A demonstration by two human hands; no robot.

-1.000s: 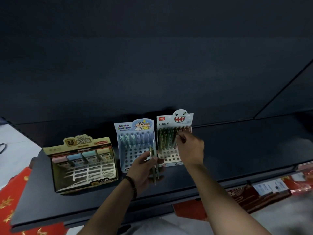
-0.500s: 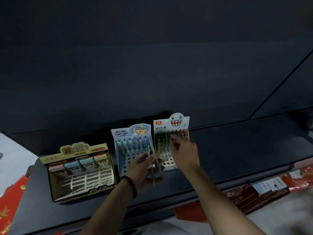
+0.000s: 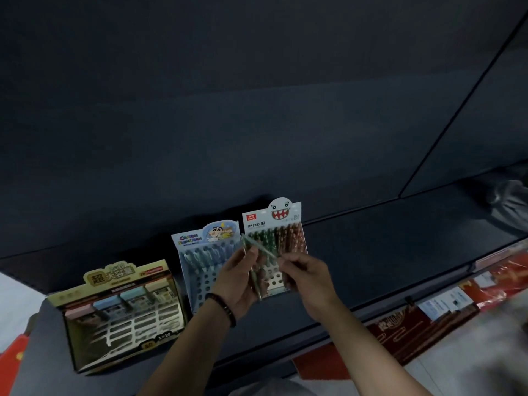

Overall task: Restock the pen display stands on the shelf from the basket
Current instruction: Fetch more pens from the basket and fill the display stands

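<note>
Restocking is partway: left hand (image 3: 238, 281) grips a few spare pens (image 3: 257, 284), right hand (image 3: 308, 274) pinches one pen (image 3: 258, 246) just before the monster stand (image 3: 273, 221) on the shelf (image 3: 371, 252), whose far row is filled, near holes empty.

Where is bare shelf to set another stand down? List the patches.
Free: the shelf right of the monster-face stand, up to the grey bundle. Crowded: the left, where the yellow box, blue stand and monster-face stand sit side by side, with the left hand and right hand holding pens before them.
</note>
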